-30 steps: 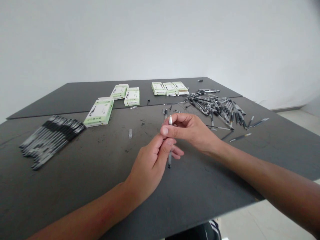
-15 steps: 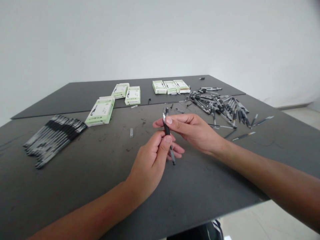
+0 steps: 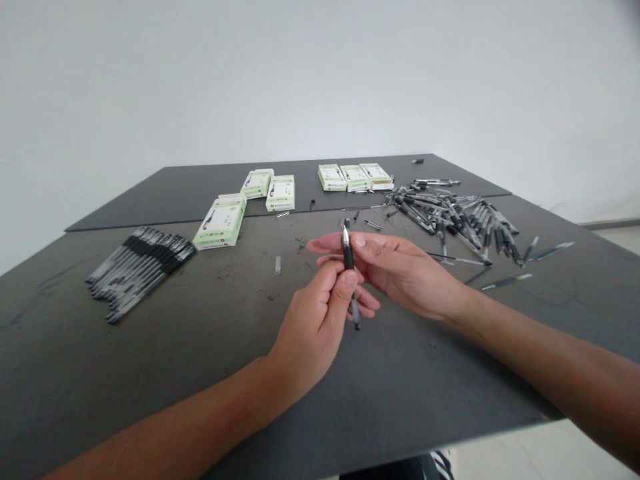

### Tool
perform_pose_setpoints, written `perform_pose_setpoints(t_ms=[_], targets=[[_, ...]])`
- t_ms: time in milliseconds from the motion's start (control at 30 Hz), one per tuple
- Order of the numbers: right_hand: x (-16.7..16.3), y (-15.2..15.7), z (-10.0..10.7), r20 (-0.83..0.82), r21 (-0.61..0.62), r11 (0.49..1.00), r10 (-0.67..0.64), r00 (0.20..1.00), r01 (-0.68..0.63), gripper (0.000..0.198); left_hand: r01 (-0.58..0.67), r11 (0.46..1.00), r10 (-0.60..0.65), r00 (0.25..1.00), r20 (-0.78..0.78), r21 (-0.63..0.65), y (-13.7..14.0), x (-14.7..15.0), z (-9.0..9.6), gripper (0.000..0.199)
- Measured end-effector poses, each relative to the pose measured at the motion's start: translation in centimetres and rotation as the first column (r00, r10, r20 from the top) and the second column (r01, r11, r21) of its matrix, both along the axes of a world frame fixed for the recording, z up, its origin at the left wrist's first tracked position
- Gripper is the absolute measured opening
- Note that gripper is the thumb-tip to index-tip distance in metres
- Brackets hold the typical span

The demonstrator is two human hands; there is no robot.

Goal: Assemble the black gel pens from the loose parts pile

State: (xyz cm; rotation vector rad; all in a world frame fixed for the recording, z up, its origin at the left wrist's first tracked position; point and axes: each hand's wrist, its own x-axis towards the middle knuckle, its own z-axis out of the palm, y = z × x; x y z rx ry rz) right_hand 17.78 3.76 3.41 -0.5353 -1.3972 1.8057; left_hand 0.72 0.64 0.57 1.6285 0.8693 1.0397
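Note:
A gel pen point(image 3: 349, 257) with a clear barrel, black grip and silver tip stands nearly upright in the picture, tip pointing away from me. My left hand point(image 3: 313, 317) pinches it around the lower grip between thumb and fingers. Around the tip is my right hand point(image 3: 395, 270), its fingers stretched out behind the pen and its thumb just right of the tip. Whether those fingers touch the pen is hard to see. A small dark piece shows just past the tip; I cannot tell if it is held or lies on the table.
Left on the dark table point(image 3: 215, 353) lies a neat row of pens point(image 3: 143, 270). Green-white boxes point(image 3: 220, 223) stand behind it, with more boxes point(image 3: 356, 177) farther back. A loose pile of pens point(image 3: 455, 217) spreads at right, near refills point(image 3: 507, 281). A clear cap point(image 3: 278, 265) lies mid-table.
The view has turned slightly left, so everything on the table sits farther right. My right thumb has moved off the pen's tip, which now shows more fully. My left hand keeps its grip.

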Motion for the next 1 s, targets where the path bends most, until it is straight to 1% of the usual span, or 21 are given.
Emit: perform_pose_setpoints(t_ms=[67, 200, 333, 500, 533, 567, 667, 733, 800, 933, 1000], targets=[[0.16, -0.06, 0.07, 0.013, 0.015, 0.999, -0.033, 0.999, 0.033, 0.042, 0.007, 1.0, -0.007, 1.0, 0.0, -0.001, -0.11, 0.0, -0.05, 0.032], [0.71, 0.03, 0.27, 0.091, 0.059, 0.985, -0.165, 0.982, 0.16, 0.034, 0.0, 1.0, 0.0, 1.0, -0.005, -0.012, -0.24, -0.05, -0.01, 0.03], [0.92, 0.19, 0.43, 0.119, 0.089, 0.976, -0.211, 0.97, 0.201, 0.03, -0.005, 1.0, 0.005, 1.0, -0.012, 0.0, 0.02, -0.17, 0.09, 0.029], [1.03, 0.45, 0.26, 0.137, 0.13, 0.928, -0.365, 0.921, 0.348, 0.022, -0.024, 0.999, 0.025, 0.999, -0.035, 0.032, 0.36, -0.41, 0.14, 0.027], [1.03, 0.45, 0.22, 0.128, 0.131, 0.931, -0.357, 0.925, 0.341, 0.022, -0.027, 0.999, 0.029, 0.999, -0.04, 0.044, 0.36, -0.43, 0.14, 0.027], [1.02, 0.44, 0.18, 0.115, 0.125, 0.944, -0.319, 0.941, 0.305, 0.023, -0.029, 0.998, 0.032, 0.999, -0.043, 0.055, 0.33, -0.44, 0.12, 0.027], [0.92, 0.37, 0.1, 0.062, 0.094, 0.988, -0.127, 0.99, 0.121, 0.031, -0.024, 0.997, 0.027, 0.999, -0.043, 0.068, 0.14, -0.37, -0.03, 0.029], [0.87, 0.4, 0.11, 0.037, 0.083, 0.995, -0.061, 0.997, 0.058, 0.031, -0.019, 0.998, 0.021, 0.999, -0.04, 0.054, 0.07, -0.29, -0.19, 0.031], [0.88, 0.51, 0.21, 0.046, 0.097, 0.992, -0.086, 0.995, 0.081, 0.027, -0.017, 0.999, 0.018, 0.999, -0.035, 0.037, 0.12, -0.25, -0.33, 0.031], [1.0, 0.75, 0.71, 0.127, 0.159, 0.958, -0.258, 0.958, 0.237, 0.022, -0.032, 0.999, 0.033, 0.999, -0.037, 0.017, 0.46, -0.43, -0.36, 0.03], [1.03, 0.77, 0.92, 0.156, 0.169, 0.944, -0.309, 0.938, 0.282, 0.024, -0.04, 0.999, 0.04, 0.998, -0.04, 0.015, 0.62, -0.58, -0.28, 0.029]])
